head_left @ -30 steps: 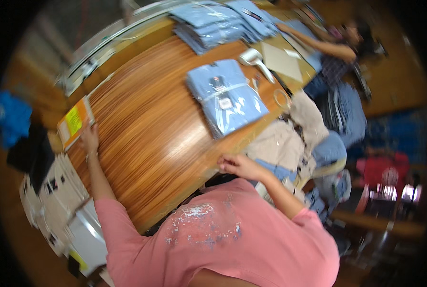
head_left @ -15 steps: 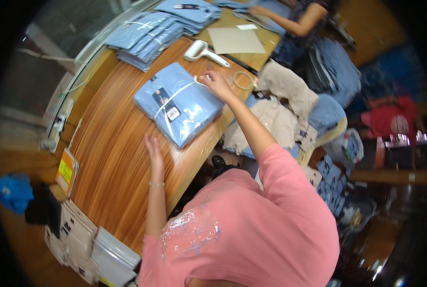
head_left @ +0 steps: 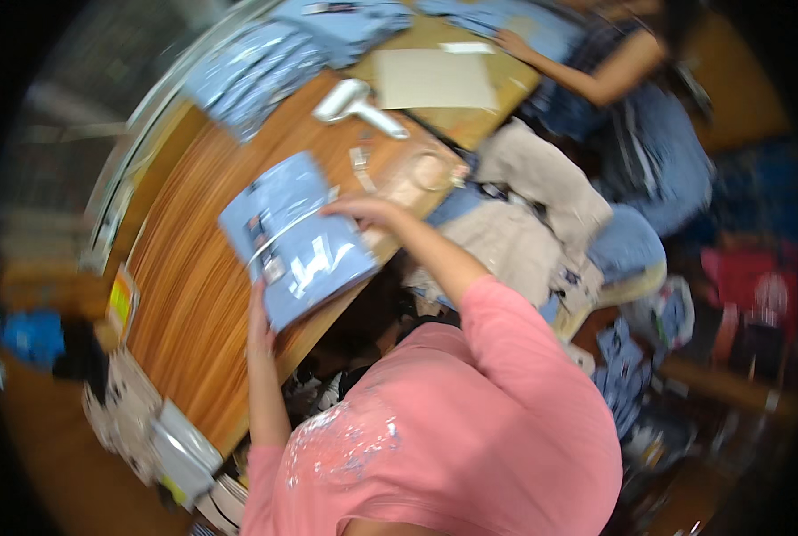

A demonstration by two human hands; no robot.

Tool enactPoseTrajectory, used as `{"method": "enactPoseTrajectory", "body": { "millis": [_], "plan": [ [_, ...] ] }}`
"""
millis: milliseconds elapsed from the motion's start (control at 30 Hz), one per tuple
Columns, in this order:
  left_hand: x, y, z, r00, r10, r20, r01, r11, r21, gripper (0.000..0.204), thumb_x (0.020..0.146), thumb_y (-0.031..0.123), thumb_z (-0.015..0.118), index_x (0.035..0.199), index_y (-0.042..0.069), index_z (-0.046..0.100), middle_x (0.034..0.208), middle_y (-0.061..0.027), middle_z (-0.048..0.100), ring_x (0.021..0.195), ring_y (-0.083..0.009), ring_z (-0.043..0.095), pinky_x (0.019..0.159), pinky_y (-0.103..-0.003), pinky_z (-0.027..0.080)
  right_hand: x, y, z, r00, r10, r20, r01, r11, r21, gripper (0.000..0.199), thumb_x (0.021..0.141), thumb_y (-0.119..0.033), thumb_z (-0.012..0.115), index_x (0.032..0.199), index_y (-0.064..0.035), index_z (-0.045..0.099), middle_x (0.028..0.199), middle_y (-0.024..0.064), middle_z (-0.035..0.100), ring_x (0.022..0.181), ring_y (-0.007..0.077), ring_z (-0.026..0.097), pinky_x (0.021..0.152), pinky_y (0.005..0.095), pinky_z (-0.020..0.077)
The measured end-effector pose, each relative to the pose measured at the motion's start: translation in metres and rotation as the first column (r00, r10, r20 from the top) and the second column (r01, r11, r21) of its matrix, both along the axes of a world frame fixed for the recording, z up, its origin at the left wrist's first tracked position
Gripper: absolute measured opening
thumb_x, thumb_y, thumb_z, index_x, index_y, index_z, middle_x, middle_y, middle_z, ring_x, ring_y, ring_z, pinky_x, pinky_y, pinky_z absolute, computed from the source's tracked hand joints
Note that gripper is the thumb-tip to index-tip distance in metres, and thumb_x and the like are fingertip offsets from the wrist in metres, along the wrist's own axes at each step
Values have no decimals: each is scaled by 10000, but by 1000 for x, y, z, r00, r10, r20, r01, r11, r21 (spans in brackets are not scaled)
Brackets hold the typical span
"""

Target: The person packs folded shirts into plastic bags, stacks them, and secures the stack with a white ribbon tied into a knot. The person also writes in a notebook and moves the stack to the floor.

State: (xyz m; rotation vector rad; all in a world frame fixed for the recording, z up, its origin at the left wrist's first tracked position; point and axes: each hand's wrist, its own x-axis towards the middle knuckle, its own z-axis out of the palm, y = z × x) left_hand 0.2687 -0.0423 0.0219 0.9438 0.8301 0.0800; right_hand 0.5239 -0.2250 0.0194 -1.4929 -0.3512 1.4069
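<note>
A pack of folded light-blue garments [head_left: 305, 255] lies at a slant near the table's front edge. It has a clear plastic wrap, a white strap across it and a dark tag with a white label. My right hand [head_left: 363, 212] grips its far right side by the strap, fingers bent over the edge. My left hand [head_left: 260, 323] is closed against the near left edge, fingers partly hidden by the pack and blurred. Beyond the pack are a white-handled lint roller [head_left: 360, 108] and a small pale tag [head_left: 361, 170] on the wood.
Wrapped blue garments are stacked [head_left: 256, 76] at the far left. A beige card [head_left: 436, 79] and a tape ring [head_left: 430, 171] lie farther right. Another person's hand [head_left: 517, 45] rests near blue cloth. Beige garments [head_left: 497, 241] are piled right of the wooden table [head_left: 180, 330].
My left hand has come up against the pack's edge; before, it was apart and open. The pack has turned somewhat and sits nearer to me. The whole view has shifted.
</note>
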Motion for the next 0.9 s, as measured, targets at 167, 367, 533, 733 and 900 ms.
{"method": "enactPoseTrajectory", "body": {
  "millis": [167,367,533,733,900],
  "plan": [
    [-53,-48,22,1000,-26,15,25,998,64,700,883,556,384,1374,59,338,1368,-122,405,1234,-296,415,1016,-422,350,-43,-16,-13,999,17,-31,-14,995,101,826,712,-700,575,1175,-16,563,1045,174,616,899,315,637,664,423,553],
    [-58,-106,72,998,59,-26,-59,998,7,721,876,626,292,1411,142,288,1431,-102,320,1278,-308,351,1029,-450,330,-112,-42,7,966,-197,169,166,969,181,846,725,-704,541,1141,32,581,1094,243,588,1015,342,582,837,396,482],
    [-72,-108,67,990,-128,54,132,987,-90,720,870,634,298,1416,164,283,1429,-89,326,1273,-302,358,1033,-439,327,-145,-55,-31,873,-472,126,463,881,95,858,736,-653,580,1158,92,539,1122,230,580,1033,296,572,885,353,440],
    [-76,-113,20,961,-273,45,277,948,-155,733,877,582,375,1391,67,294,1388,-129,375,1245,-307,393,1024,-444,336,-176,-118,-55,764,-611,-209,645,721,253,785,760,-578,618,1236,34,492,1169,145,557,1039,208,555,867,336,450],
    [-75,-126,6,920,-375,115,384,921,-70,687,884,547,393,1384,84,306,1365,-126,397,1217,-290,427,1005,-438,362,-205,-160,-44,737,-554,-388,661,710,241,684,821,-552,572,1275,-50,477,1218,98,536,1073,197,534,896,342,441]
  ]
}}
